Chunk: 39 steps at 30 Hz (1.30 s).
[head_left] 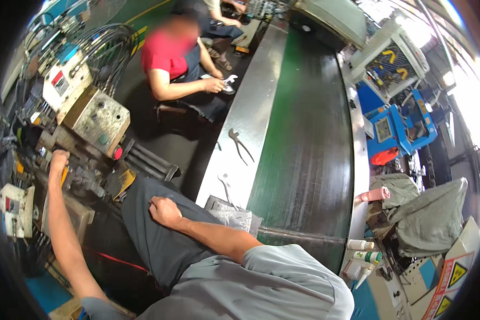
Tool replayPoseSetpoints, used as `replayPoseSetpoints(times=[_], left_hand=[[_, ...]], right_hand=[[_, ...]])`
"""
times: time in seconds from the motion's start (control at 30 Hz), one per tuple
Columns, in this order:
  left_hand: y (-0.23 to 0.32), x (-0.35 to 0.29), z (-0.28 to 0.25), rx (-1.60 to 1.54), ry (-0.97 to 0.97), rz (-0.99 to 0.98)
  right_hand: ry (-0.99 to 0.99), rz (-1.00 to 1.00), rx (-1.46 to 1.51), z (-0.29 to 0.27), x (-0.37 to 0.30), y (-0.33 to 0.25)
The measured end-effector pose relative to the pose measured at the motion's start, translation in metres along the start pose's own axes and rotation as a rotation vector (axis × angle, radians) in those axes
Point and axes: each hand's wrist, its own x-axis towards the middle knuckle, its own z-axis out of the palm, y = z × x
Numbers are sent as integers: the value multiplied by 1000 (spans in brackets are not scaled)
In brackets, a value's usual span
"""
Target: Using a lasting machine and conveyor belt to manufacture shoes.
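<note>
My left hand (60, 159) is closed in a fist at the machine on the left, next to its dark metal parts (82, 178). What it grips, if anything, is hidden. On my dark-clad thigh (146, 234) rests my right hand (165, 212), fingers curled under. The inside of that fist does not show. Above the machine's dark metal parts sits a worn metal control box (97, 118) with a red button (118, 153) at its corner. Pliers (240, 145) lie on the metal ledge (218, 165) ahead of me, and a second metal hand tool (226, 189) lies nearer.
A dark green conveyor belt (306, 144) runs along the ledge's right side. A grey floral cushion (234, 217) lies at its near end. Bottles (360, 245) stand at the right. Ahead, a co-worker in red (168, 53) sits holding a metal tool (229, 80). Hoses (109, 48) crowd the far left.
</note>
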Motion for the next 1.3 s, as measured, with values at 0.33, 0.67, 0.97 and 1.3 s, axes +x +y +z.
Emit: replayPoseSetpoints(times=[0.33,0.67,0.97,1.3], left_hand=[[14,-12,19,191,41,-133],[4,-9,1,151,20,-99],[-9,-1,33,121,41,-35],[8,-12,16,88,134,-60]], right_hand=[[-43,64,-16,-16,-5,3],[-32,34,28,-14,-1,2],[-17,51,-7,-14,-8,13],[-37,0,-9,-14,-8,0]])
